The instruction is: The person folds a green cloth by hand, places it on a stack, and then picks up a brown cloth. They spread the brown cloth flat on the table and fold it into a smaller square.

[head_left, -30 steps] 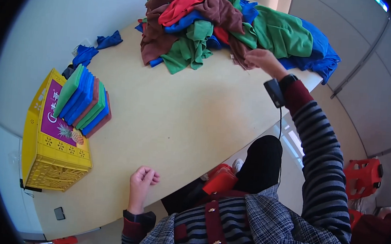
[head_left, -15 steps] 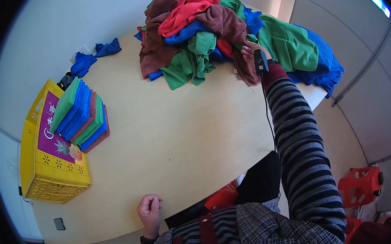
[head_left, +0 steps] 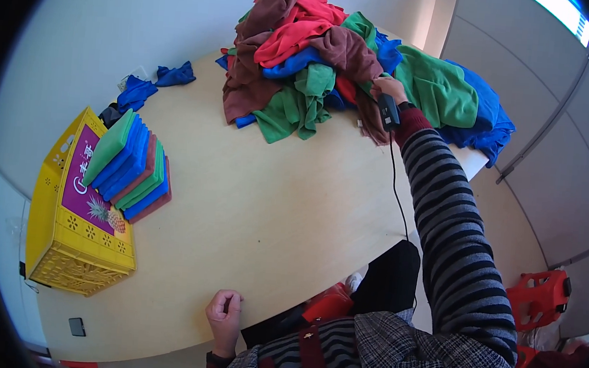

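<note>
On my feed, the bare right hand (head_left: pixel 390 91) meets the soft brown fabric cloth (head_left: pixel 346 51) in the heap toward one o'clock; whether its fingers grip, I can't tell. At seven, the bare left hand (head_left: pixel 224 317) is loosely clenched.

A heap of loose red, brown, green and blue fabric cloths (head_left: pixel 312 47) lies at the far side of the pale, smooth-topped table (head_left: pixel 272 203). At left stands an openwork yellow plastic crate (head_left: pixel 87 264), a stack of folded, square green, blue and brown cloths (head_left: pixel 128 171) just to its right. Nearer lies a dark rectangular phone (head_left: pixel 77 327).
</note>
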Motion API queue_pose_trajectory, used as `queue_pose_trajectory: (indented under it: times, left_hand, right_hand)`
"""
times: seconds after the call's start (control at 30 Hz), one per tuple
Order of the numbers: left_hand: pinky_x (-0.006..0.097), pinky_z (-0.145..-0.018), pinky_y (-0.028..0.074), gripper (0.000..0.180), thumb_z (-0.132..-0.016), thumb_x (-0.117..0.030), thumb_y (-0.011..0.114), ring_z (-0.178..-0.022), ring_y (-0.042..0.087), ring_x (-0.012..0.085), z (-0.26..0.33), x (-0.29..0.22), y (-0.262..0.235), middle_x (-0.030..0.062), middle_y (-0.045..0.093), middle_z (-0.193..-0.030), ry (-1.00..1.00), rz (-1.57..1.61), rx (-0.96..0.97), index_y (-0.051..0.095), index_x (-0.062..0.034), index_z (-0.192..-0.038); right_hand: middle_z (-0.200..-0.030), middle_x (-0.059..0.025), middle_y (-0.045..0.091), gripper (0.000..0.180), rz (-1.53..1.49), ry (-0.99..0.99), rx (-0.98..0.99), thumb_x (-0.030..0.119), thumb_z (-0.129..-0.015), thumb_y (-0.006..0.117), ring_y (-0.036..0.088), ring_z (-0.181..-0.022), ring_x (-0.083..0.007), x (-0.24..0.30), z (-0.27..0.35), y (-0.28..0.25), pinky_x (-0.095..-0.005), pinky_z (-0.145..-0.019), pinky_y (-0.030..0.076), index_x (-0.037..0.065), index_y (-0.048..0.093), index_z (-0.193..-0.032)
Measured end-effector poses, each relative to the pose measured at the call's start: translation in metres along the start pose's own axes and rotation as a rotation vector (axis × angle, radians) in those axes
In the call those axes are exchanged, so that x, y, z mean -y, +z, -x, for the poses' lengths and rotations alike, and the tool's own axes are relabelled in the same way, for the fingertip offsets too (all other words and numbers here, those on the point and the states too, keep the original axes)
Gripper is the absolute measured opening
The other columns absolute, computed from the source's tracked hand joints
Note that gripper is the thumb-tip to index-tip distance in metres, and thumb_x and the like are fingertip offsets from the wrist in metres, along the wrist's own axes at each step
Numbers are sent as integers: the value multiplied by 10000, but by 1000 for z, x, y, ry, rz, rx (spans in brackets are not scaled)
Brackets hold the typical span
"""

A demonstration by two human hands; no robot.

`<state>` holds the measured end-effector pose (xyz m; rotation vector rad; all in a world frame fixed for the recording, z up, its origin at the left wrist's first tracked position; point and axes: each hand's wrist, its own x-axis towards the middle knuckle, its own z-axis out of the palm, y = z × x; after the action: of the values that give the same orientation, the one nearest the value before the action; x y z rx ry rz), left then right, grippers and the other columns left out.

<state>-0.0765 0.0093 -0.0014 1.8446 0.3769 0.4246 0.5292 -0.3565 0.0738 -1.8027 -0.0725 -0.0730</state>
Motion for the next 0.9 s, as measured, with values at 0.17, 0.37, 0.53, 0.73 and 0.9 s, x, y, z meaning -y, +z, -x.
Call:
queue_pose_trajectory:
  times: [0.17,0.37,0.53,0.73,0.9]
  left_hand:
    - [223,-640,486,108,-1010,-63,601,-712,578,64,4,6,-6,16,663,-831,8,-47,4,645,-26,-919]
    - [216,-659,477,94,-1020,-71,602,-732,572,64,2,16,-11,15,663,-861,60,-74,47,642,-23,-951]
    - [225,-704,489,138,-1014,-94,624,-778,589,78,10,-11,2,22,680,-989,-75,56,102,616,-22,-1132]
    - [303,-768,542,344,-920,-44,722,-866,677,215,7,-27,31,119,678,-1082,298,-272,94,611,-21,-1244]
    - [301,-769,545,230,-946,-31,695,-863,671,173,1,-6,20,93,672,-1003,254,-251,76,639,-1,-1168]
  right_hand:
    - [-829,-4,672,70,-380,-7,328,167,-975,697,681,-777,-119,69,116,36,-249,-742,544,106,662,-970]
    - [-862,24,659,82,-186,-78,872,135,-974,686,641,-802,-76,75,310,88,-237,-761,520,68,667,-1017]
    - [-908,33,647,77,-143,-29,1045,89,-981,674,602,-850,-53,42,423,135,-237,-796,517,46,670,-1044]
    - [-962,17,673,119,-333,-112,1146,117,-1005,678,614,-914,-59,14,465,175,-250,-871,525,39,686,-1094]
    - [-1037,1,699,214,-208,-235,1007,139,-1014,671,657,-976,-94,32,430,139,-265,-908,548,65,699,-1212]
